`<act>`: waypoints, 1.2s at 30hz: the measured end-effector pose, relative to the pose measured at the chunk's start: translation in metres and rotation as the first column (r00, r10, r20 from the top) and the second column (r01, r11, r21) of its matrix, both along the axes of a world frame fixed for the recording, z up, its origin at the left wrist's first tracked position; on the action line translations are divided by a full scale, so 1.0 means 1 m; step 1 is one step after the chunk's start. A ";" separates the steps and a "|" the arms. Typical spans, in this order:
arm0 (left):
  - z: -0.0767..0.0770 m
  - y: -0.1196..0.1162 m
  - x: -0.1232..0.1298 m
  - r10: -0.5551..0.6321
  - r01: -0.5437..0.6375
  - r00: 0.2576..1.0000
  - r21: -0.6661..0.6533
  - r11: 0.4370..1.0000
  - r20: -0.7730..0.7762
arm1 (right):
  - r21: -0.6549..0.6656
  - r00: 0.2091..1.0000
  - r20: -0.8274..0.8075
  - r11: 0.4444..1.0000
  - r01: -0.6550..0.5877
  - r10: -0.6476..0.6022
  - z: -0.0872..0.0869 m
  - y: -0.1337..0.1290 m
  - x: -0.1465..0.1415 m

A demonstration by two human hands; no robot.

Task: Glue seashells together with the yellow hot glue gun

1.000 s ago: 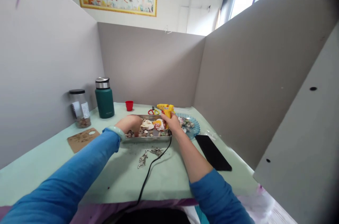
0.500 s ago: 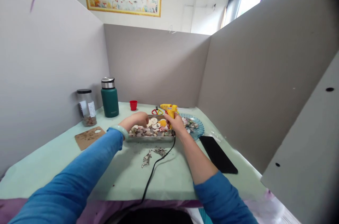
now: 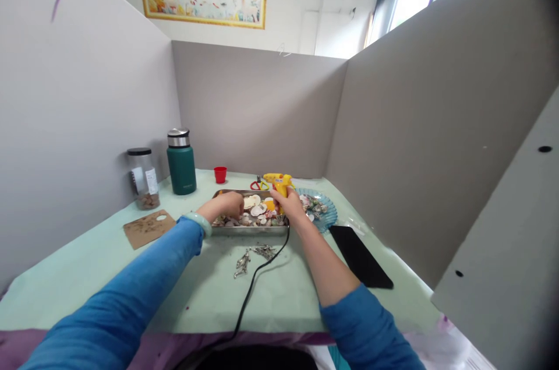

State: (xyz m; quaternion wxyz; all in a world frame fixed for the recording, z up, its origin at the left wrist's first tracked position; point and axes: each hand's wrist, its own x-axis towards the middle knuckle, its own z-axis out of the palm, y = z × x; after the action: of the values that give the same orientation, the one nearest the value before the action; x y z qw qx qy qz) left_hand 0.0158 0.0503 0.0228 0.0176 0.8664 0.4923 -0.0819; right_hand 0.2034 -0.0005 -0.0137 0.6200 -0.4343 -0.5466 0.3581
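Near the far edge of the pale-green rectangular table (image 3: 297,306), the right hand (image 3: 290,205) clasps a yellow plastic glue gun (image 3: 278,179); the left hand (image 3: 230,205), grip unclear, is among pale round shells (image 3: 258,210), probably brittle, best held by rims

Your green-covered table (image 3: 209,300) bears: left, jar (image 3: 146,186), flask (image 3: 181,169), brown card (image 3: 146,231); far, red cup (image 3: 220,175); nearer, metal tray (image 3: 250,231), silver pieces (image 3: 241,264); right, blue plate (image 3: 331,215), black pad (image 3: 360,256).
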 end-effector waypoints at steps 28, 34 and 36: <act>-0.005 -0.013 0.003 -0.014 0.011 1.000 -0.155 0.988 -0.019 | -0.003 0.999 -0.031 1.000 -0.020 0.020 0.000 -0.004 -0.002; -0.016 -0.008 0.018 0.165 -0.036 0.849 -0.256 0.966 0.502 | 0.011 1.000 0.019 1.000 0.001 -0.001 -0.002 0.001 -0.001; -0.012 -0.006 0.014 0.231 -0.075 0.782 -0.280 0.957 0.579 | 0.016 1.000 0.023 1.000 0.005 -0.006 -0.001 0.001 -0.001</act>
State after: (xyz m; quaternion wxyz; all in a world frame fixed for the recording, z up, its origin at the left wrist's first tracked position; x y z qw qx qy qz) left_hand 0.0303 0.0445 0.0109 0.2860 0.7948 0.5161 0.1420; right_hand 0.2029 0.0004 -0.0151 0.6180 -0.4351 -0.5553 0.3470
